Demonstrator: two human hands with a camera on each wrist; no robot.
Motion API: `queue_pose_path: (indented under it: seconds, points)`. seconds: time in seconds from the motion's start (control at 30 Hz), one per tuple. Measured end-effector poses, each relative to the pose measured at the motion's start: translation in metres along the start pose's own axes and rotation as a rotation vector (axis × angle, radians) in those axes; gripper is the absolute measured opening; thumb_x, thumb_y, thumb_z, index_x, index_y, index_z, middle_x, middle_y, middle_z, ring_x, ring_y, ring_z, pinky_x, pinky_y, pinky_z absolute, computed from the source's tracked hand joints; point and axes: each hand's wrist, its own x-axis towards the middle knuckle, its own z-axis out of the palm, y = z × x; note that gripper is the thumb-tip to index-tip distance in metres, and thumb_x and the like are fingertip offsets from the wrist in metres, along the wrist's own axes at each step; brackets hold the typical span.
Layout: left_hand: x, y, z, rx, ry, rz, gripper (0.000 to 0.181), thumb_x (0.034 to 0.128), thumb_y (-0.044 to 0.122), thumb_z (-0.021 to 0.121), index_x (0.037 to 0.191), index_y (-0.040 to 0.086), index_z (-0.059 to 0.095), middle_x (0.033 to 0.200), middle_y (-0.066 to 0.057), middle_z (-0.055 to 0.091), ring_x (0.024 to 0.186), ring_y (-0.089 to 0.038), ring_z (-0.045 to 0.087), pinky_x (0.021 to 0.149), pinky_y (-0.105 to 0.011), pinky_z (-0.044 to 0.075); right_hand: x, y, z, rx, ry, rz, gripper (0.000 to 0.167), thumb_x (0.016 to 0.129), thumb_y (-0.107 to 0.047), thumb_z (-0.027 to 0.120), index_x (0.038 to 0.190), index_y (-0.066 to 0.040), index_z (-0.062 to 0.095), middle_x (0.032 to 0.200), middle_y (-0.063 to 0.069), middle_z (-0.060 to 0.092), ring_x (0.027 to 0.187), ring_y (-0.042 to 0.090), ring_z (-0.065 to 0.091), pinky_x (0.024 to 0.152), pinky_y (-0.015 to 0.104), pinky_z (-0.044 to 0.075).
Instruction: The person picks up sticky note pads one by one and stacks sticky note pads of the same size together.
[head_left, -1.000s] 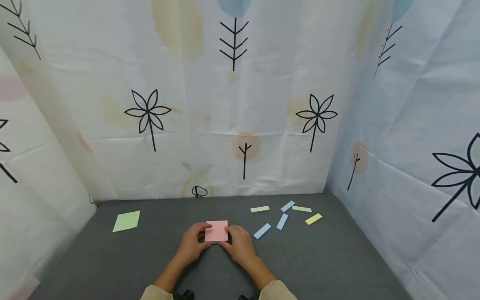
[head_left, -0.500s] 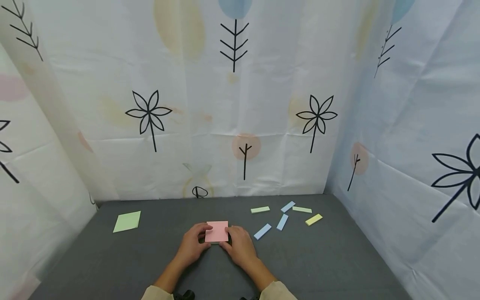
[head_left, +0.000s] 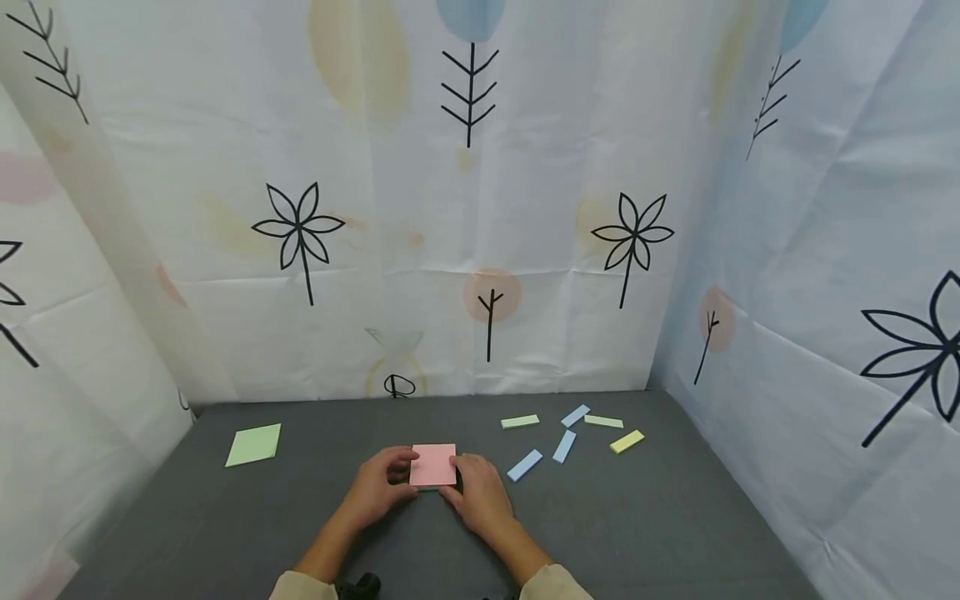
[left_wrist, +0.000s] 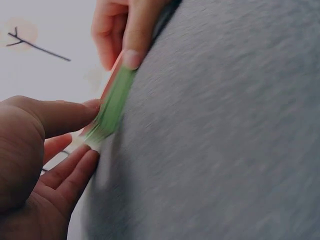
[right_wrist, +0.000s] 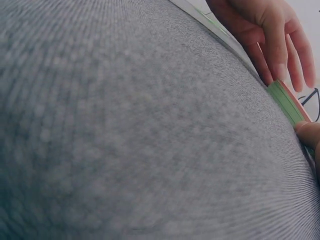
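Note:
A stack of square sticky notes point(head_left: 432, 465), pink on top and green beneath, lies at the middle of the dark grey table. On its right side, my right hand point(head_left: 482, 492) grips the edge, with the thumb at the near corner and fingers along the side. My left hand point(head_left: 378, 486) is at the stack's left side, its fingers loosely spread and fingertips close to the edge. In the left wrist view the green layers point(left_wrist: 114, 102) show between the hands. The right wrist view catches the stack's green side point(right_wrist: 284, 101) with the left thumb at its far end.
To the left lies a light green square sticky pad point(head_left: 253, 445). Several small strips are scattered at the right: blue strips point(head_left: 524, 465), pale green strips point(head_left: 520, 422) and a yellow strip point(head_left: 627, 442). Patterned white cloth point(head_left: 420, 333) encloses the table's back and sides.
My left hand has loosened and shifted slightly to the left, away from the stack's edge. The right hand and the stack look nearly unmoved.

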Motion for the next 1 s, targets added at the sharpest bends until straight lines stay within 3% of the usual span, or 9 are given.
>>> queue_pose_path:
  seconds: [0.2, 0.33, 0.63, 0.87, 1.0]
  points:
    - [-0.002, -0.007, -0.022, -0.036, 0.025, -0.087, 0.046, 0.0765, 0.008, 0.082, 0.12, 0.011, 0.066, 0.117, -0.013, 0.065, 0.101, -0.03, 0.065, 0.08, -0.045, 0.054, -0.001, -0.001, 0.0, 0.01, -0.008, 0.004, 0.044, 0.082, -0.031, 0.079, 0.117, -0.008, 0.066, 0.112, 0.005, 0.066, 0.111, 0.023, 0.058, 0.098, 0.041, 0.043]
    - [-0.002, -0.013, -0.04, -0.013, 0.055, -0.107, 0.044, 0.0787, 0.01, 0.081, 0.12, 0.011, 0.066, 0.115, -0.015, 0.065, 0.101, -0.031, 0.064, 0.08, -0.045, 0.053, 0.0, 0.0, 0.0, 0.015, -0.005, 0.0, 0.044, 0.082, -0.03, 0.078, 0.118, -0.007, 0.065, 0.113, 0.006, 0.066, 0.111, 0.023, 0.058, 0.098, 0.041, 0.042]
    - [0.0, -0.035, -0.074, 0.129, 0.113, -0.094, 0.046, 0.0863, 0.023, 0.076, 0.127, 0.005, 0.061, 0.125, -0.022, 0.058, 0.112, -0.039, 0.058, 0.086, -0.051, 0.05, 0.0, 0.001, 0.0, 0.019, -0.004, -0.01, 0.044, 0.082, -0.029, 0.079, 0.118, -0.007, 0.065, 0.113, 0.006, 0.066, 0.111, 0.023, 0.058, 0.099, 0.041, 0.042]
    - [0.001, -0.051, -0.099, 0.313, 0.138, -0.041, 0.048, 0.0864, 0.022, 0.075, 0.126, 0.0, 0.06, 0.134, -0.031, 0.049, 0.127, -0.049, 0.04, 0.101, -0.064, 0.029, 0.0, 0.0, -0.001, 0.014, 0.001, -0.022, 0.044, 0.082, -0.03, 0.079, 0.117, -0.007, 0.065, 0.112, 0.005, 0.066, 0.11, 0.022, 0.058, 0.098, 0.04, 0.042]
    - [-0.001, -0.06, -0.108, 0.42, 0.15, -0.099, 0.052, 0.0859, 0.025, 0.074, 0.128, -0.002, 0.058, 0.138, -0.034, 0.042, 0.127, -0.054, 0.035, 0.099, -0.068, 0.026, 0.0, 0.0, -0.001, 0.016, 0.002, -0.019, 0.044, 0.082, -0.029, 0.079, 0.117, -0.007, 0.065, 0.112, 0.006, 0.066, 0.111, 0.023, 0.058, 0.098, 0.041, 0.042]
